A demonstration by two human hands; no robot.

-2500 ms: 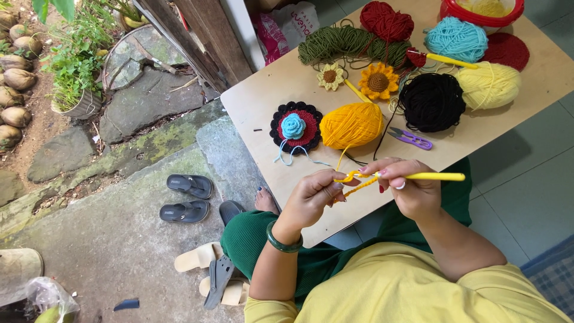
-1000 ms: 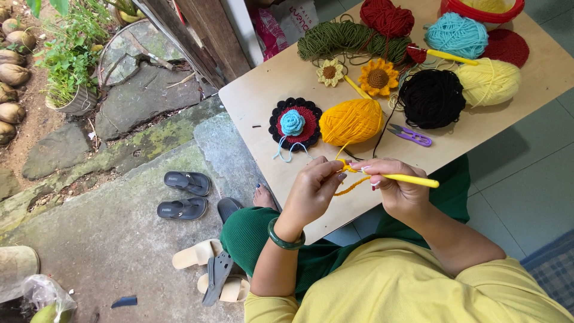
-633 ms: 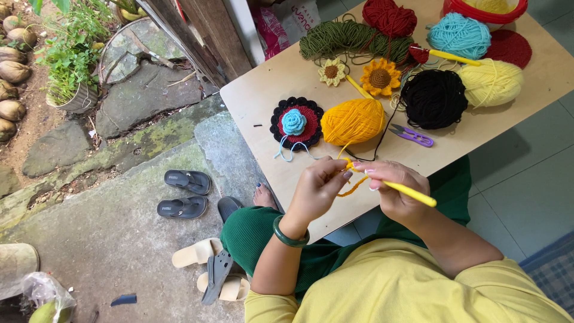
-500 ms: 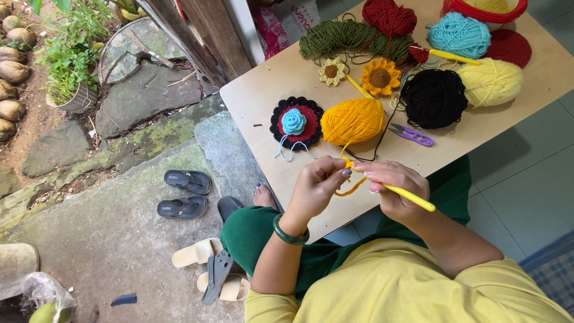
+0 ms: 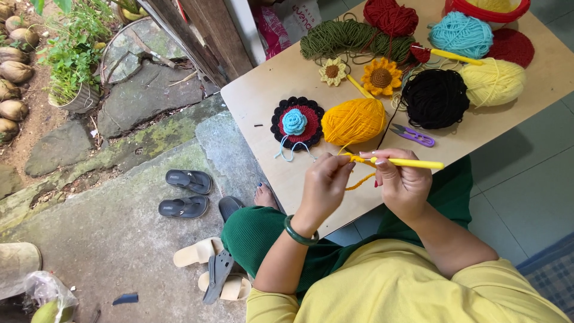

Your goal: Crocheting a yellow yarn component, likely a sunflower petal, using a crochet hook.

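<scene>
— Hook (image 5: 402, 162) in my right hand (image 5: 402, 186), yellow and lying almost level; my grip on it is narrow, thumb and fingers pinched near the working end. Is that how you would hold it?

— Yes, I judge that is right. What does the other hand do?

— My left hand (image 5: 326, 185) has its grip closed on the small orange piece (image 5: 360, 179), right at the tip of the hook. Both hands hang just over the near edge of the tabletop (image 5: 263, 101).

— Where does the yarn run?

— A strand leads up to the orange ball (image 5: 354, 121), which sits on the tabletop just beyond my hands. I think the stitch goes best if I keep that strand lightly taut, hold the piece close to the hook's tip, and turn the hook instead of tugging it.

— Anything that could snag?

— The purple snips (image 5: 412, 135) lie near the ball, and the black ball (image 5: 435, 97) is just behind them. I would keep the strand free of both.

— And containers?

— Only one: a red basket (image 5: 485, 13) at the far corner, cut by the picture's edge. Yellow yarn (image 5: 496, 3) shows inside it; I cannot tell what else it holds. The other balls lie loose on the tabletop.
</scene>
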